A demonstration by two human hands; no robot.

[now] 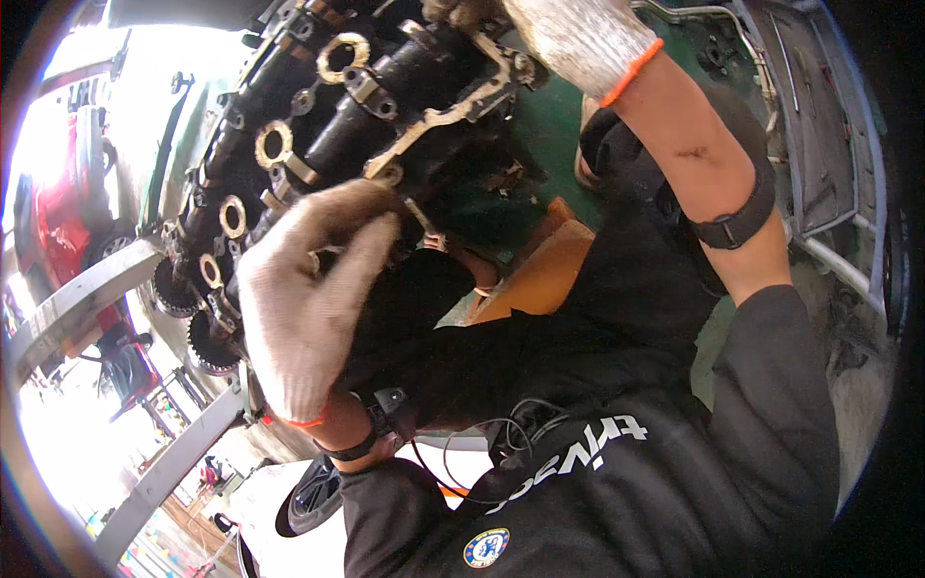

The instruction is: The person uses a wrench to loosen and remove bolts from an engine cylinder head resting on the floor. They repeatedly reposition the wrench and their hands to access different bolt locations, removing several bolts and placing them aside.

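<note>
A large black engine block or cylinder head (342, 135), with pale ring-shaped faces and bolted caps along it, fills the upper left. My left hand (308, 279), in a dirty white knit glove, is at its near edge. Thumb and fingers come together there in a pinch; whatever lies between them is hidden. A thin light rod-like piece (420, 214) shows just beyond the fingertips. My right hand (573, 43), gloved too, reaches the engine's far end at the top edge of the picture. Its darkened fingers curl onto the metal, partly cut off, and what they grip cannot be made out.
Grey metal beams (164, 486) cross the left side. Toothed gears (210, 342) sit at the engine's left end. An orange-brown panel (540, 265) lies below the engine. A metal-framed rack (819, 125) stands at the right, and a red vehicle (72, 207) is farther left.
</note>
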